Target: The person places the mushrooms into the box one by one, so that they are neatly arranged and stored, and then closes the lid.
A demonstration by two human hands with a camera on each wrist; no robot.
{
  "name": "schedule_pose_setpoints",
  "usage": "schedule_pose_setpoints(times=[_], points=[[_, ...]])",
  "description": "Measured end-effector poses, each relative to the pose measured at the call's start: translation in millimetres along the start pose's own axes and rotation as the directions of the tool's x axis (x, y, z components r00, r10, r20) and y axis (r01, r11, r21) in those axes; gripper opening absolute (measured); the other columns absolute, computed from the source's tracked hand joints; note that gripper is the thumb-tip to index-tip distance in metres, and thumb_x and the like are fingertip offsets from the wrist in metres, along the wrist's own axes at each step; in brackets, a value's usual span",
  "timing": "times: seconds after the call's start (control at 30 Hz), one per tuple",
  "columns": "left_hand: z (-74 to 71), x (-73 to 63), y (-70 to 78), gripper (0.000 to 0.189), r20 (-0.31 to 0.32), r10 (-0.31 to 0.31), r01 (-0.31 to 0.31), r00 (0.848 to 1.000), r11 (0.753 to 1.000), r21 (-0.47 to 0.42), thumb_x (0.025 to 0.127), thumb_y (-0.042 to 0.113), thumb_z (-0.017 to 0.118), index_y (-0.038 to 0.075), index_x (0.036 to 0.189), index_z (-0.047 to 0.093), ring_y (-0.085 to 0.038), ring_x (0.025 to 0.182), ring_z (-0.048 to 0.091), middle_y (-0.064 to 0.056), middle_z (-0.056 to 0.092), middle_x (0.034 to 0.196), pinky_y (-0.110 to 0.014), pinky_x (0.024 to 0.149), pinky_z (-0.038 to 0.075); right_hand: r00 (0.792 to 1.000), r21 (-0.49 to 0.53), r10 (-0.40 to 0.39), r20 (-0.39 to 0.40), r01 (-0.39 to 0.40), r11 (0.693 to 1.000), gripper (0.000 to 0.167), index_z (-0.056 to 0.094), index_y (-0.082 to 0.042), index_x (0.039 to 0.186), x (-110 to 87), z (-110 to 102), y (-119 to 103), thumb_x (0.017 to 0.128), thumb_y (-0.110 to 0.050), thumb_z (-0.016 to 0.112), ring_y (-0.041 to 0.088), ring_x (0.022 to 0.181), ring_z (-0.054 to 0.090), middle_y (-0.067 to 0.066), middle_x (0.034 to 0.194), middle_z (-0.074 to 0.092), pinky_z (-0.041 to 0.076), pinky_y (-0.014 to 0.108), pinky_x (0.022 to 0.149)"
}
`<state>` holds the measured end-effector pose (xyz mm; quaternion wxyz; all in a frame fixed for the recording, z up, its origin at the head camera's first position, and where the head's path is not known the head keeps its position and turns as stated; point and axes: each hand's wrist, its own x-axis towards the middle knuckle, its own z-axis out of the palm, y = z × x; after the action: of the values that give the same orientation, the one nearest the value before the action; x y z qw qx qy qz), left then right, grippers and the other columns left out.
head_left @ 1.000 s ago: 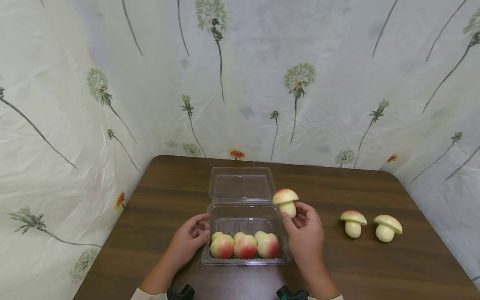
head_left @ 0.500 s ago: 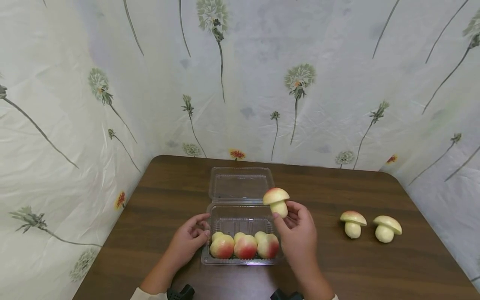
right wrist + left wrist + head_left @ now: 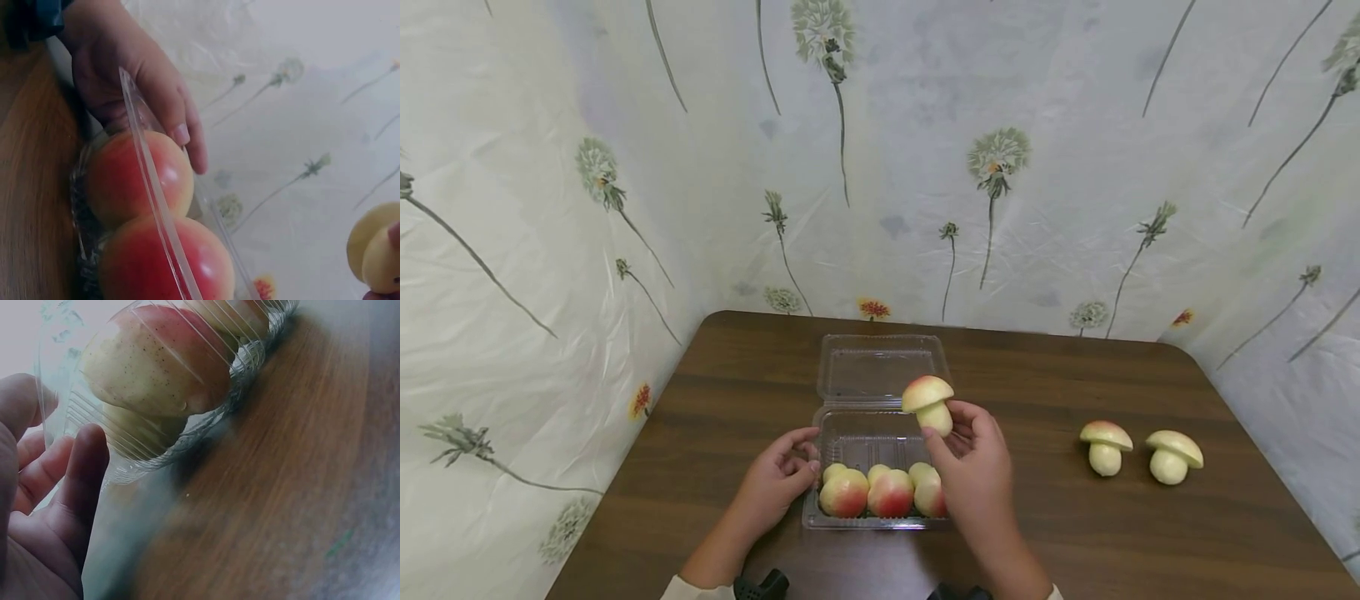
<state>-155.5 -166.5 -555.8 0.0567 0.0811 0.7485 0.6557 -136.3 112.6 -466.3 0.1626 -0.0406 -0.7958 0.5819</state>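
Note:
My right hand (image 3: 973,458) pinches the pale stem of a mushroom (image 3: 928,400) with a red-tinged cap, holding it upright above the right part of the clear plastic container (image 3: 842,425). My left hand (image 3: 778,475) holds the container's left side, thumb and fingertips at its rim. Inside, three similar mushrooms lie in a row along the near side, red-blushed caps toward me. The left mushroom (image 3: 844,493) and middle mushroom (image 3: 891,494) show fully; my right hand partly covers the right mushroom (image 3: 929,492).
The container's hinged lid (image 3: 883,367) lies open toward the back. Two more mushrooms, one left (image 3: 1106,447) and one right (image 3: 1174,456), stand on the brown wooden table (image 3: 1075,542) at right. Dandelion-patterned sheeting (image 3: 910,167) closes off the back and sides.
My right hand has moved left with the mushroom, from beside the container's right edge to over it. My left hand has stayed at the container's left side.

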Motion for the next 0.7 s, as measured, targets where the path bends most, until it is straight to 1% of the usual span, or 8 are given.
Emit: schedule_pose_setpoints(times=[0.07,0.17,0.27,0.47,0.7], points=[[-0.2,0.1,-0.2,0.048,0.001,0.001,-0.001,1.0,1.0,0.005,0.098,0.004,0.069,0.0,0.144,0.055,-0.012,0.075,0.066,-0.018,0.059,0.113,-0.024,0.074,0.059,1.0,0.001,-0.007,0.016,0.007,1.0,0.04,0.065,-0.008,0.125,-0.2,3,0,0.089,-0.009,0.083,0.022,0.112,0.068,0.007,0.121,0.064,0.059,0.035,0.096],[-0.3,0.2,-0.2,0.048,0.002,0.002,-0.002,1.0,1.0,0.005,0.098,0.004,0.069,0.001,0.144,0.055,-0.012,0.075,0.066,-0.018,0.059,0.113,-0.024,0.074,0.059,0.999,0.001,-0.011,0.038,0.011,1.0,0.04,0.065,-0.009,0.125,-0.8,7,-1,0.089,-0.011,0.084,0.021,0.112,0.067,0.006,0.121,0.063,0.059,0.033,0.097],[0.1,0.1,0.7,0.048,0.003,0.002,-0.002,1.0,1.0,-0.001,0.098,0.004,0.069,0.001,0.144,0.055,-0.012,0.075,0.066,-0.018,0.059,0.113,-0.025,0.074,0.059,0.999,-0.006,-0.013,0.052,0.014,1.0,0.041,0.066,-0.008,0.125,-2.4,13,-3,0.088,-0.01,0.084,0.021,0.112,0.067,0.007,0.121,0.064,0.058,0.032,0.097],[1.0,0.1,0.5,0.049,0.003,-0.005,0.005,1.0,1.0,-0.002,0.098,0.003,0.069,0.0,0.145,0.054,-0.012,0.076,0.066,-0.017,0.059,0.113,-0.025,0.074,0.059,0.997,-0.015,-0.022,0.07,0.023,1.0,0.041,0.066,-0.008,0.124,-6.1,23,-5,0.087,-0.007,0.084,0.021,0.113,0.066,0.006,0.122,0.064,0.059,0.034,0.097],[-0.1,0.1,1.3,0.049,-0.001,-0.003,0.003,1.0,1.0,-0.001,0.098,0.002,0.068,0.0,0.145,0.054,-0.011,0.075,0.066,-0.017,0.059,0.113,-0.025,0.074,0.059,0.994,-0.017,-0.035,0.101,0.037,0.999,0.042,0.065,-0.007,0.124,-9.1,34,-5,0.087,-0.008,0.085,0.02,0.112,0.065,0.005,0.121,0.063,0.059,0.032,0.095]])
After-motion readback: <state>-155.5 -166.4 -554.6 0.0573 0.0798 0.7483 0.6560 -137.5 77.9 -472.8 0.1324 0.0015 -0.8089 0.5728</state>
